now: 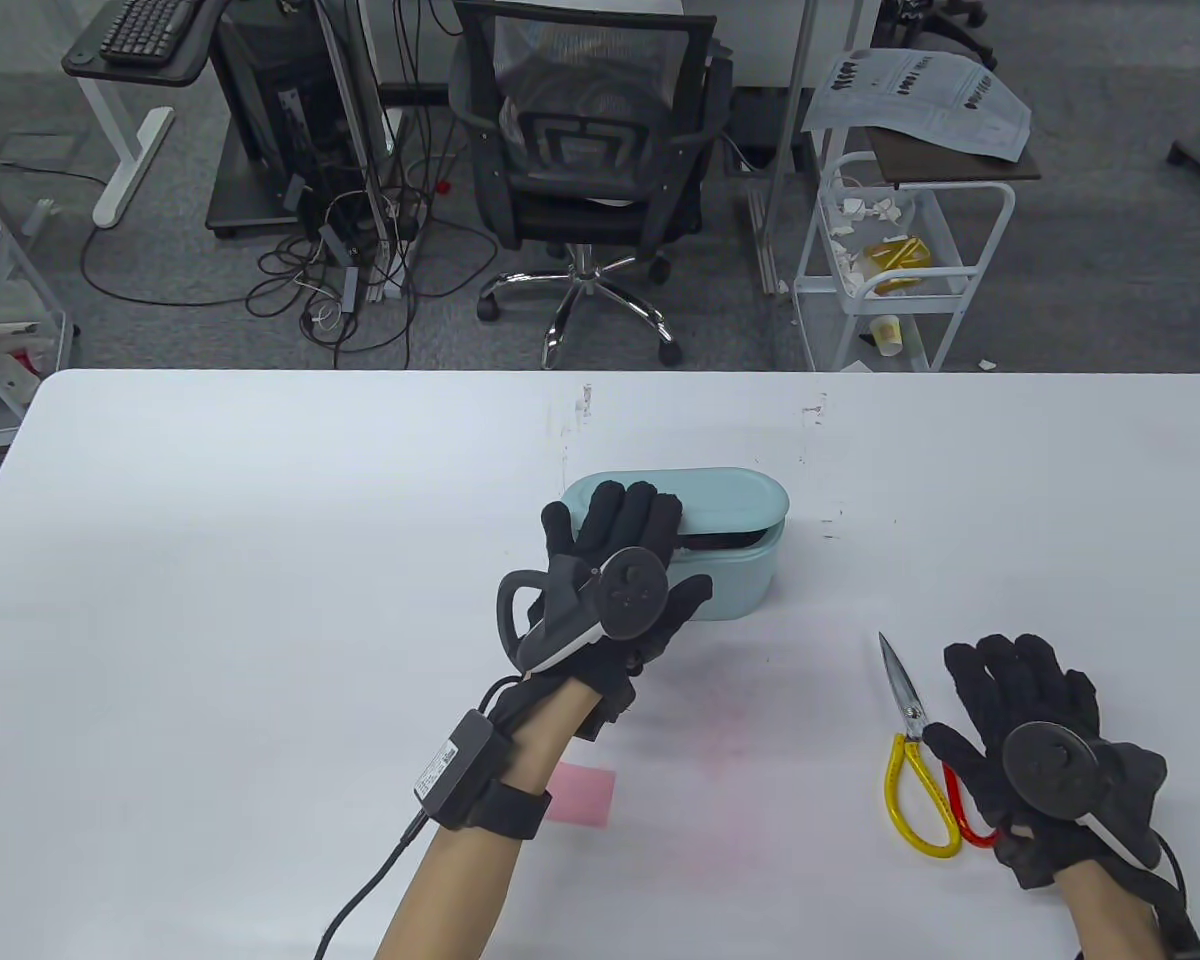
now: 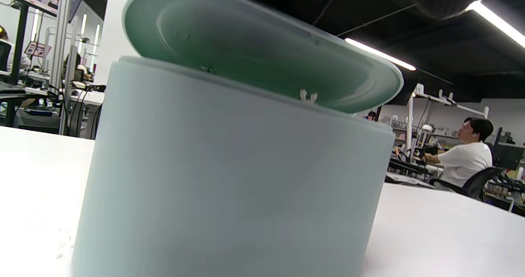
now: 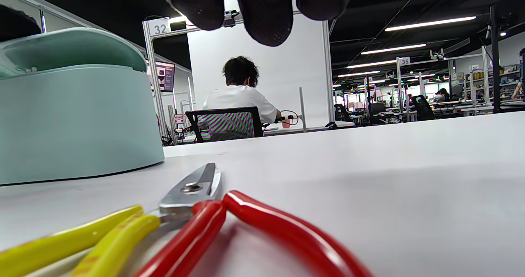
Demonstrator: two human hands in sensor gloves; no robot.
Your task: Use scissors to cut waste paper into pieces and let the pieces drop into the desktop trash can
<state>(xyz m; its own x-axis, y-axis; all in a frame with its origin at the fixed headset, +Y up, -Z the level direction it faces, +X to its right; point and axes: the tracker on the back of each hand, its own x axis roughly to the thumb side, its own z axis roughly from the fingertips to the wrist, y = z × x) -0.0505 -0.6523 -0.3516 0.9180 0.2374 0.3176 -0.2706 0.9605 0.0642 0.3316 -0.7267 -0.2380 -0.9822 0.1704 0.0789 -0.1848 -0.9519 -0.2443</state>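
We see the desktop trash can [image 1: 730,580], a pale green oval bin, standing near the middle of the white counter [image 1: 210,600]. Our left hand [image 1: 610,570] lies with straight fingers on the left end of its lid [image 1: 730,495], thumb stretched along the front wall; the lid is tilted up, leaving a dark gap along its near edge. The left wrist view shows the lid's underside lifted above the rim.

At four o'clock from the can, well apart from it, the scissors [image 1: 915,750] lie flat with blades closed, tips pointing to twelve o'clock, one loop yellow and one red. Our right hand [image 1: 1035,740] rests over the red loop, fingers spread and relaxed, gripping nothing.

A pink paper [image 1: 582,797] lies by our left wrist, at seven o'clock from the can.
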